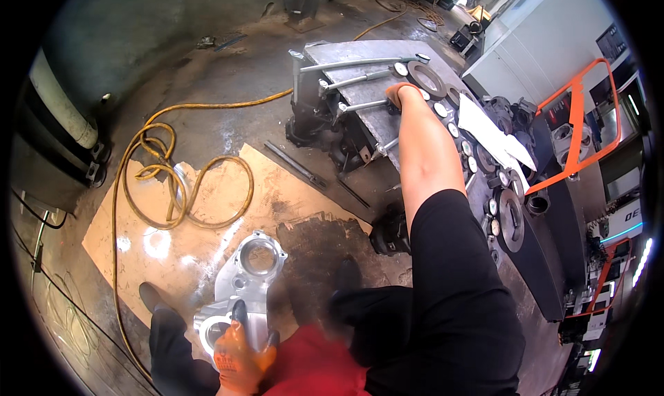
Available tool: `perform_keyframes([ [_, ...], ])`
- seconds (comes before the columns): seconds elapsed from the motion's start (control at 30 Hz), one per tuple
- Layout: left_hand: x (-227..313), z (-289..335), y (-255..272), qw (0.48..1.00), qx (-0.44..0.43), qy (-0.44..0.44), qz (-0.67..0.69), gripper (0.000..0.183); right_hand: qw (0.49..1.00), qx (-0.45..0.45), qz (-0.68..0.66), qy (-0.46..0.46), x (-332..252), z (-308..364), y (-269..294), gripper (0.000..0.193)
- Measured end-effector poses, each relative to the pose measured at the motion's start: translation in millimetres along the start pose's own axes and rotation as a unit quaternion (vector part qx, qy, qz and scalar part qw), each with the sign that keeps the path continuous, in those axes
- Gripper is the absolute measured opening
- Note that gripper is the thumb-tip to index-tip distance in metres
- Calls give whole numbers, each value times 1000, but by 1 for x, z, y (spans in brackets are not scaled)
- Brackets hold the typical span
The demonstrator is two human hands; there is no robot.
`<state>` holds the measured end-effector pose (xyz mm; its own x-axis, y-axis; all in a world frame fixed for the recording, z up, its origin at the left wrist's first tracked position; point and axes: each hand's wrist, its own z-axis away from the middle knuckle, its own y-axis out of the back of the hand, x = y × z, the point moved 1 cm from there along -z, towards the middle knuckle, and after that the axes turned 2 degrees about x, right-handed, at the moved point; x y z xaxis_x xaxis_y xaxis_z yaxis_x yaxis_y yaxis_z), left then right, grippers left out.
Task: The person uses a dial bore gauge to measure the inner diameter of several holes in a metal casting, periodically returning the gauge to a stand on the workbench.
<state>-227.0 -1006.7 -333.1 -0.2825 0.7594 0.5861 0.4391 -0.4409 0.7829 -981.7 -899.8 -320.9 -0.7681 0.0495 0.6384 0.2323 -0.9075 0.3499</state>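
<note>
Left hand [238,360] grips silver casting [252,296] by its near end; right hand [401,92], well away, hold unclear.

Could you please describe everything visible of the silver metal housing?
The silver metal housing is elongated, bright and smooth, perhaps aluminium. Its far end has a large round opening edged with small lugs; a second opening lies at its near end, and a smaller hole between. It slants, far end toward the right, openings facing the camera, over the cardboard sheet. The gloved left hand grips its near end; any support beneath is hidden.
</note>
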Motion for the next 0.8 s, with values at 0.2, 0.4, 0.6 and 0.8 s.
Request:
perform_keyframes([
  [0.2, 6, -3, 6, 998, -28, 33, -45, 73, 769, 158, -552, -280, -16, 29, -14, 30],
  [0.4, 17, 5, 12, 995, -47, 47, -73, 79, 403, 287, -792, -358, -63, 175, 36, 63],
  [0.6, 28, 2, 21, 979, -125, 138, -89, 82, 191, 570, -777, -189, -191, 336, 80, 30],
  [0.8, 26, 9, 18, 980, -103, 136, -105, 85, 330, 578, -746, -10, -306, 427, 95, 11],
])
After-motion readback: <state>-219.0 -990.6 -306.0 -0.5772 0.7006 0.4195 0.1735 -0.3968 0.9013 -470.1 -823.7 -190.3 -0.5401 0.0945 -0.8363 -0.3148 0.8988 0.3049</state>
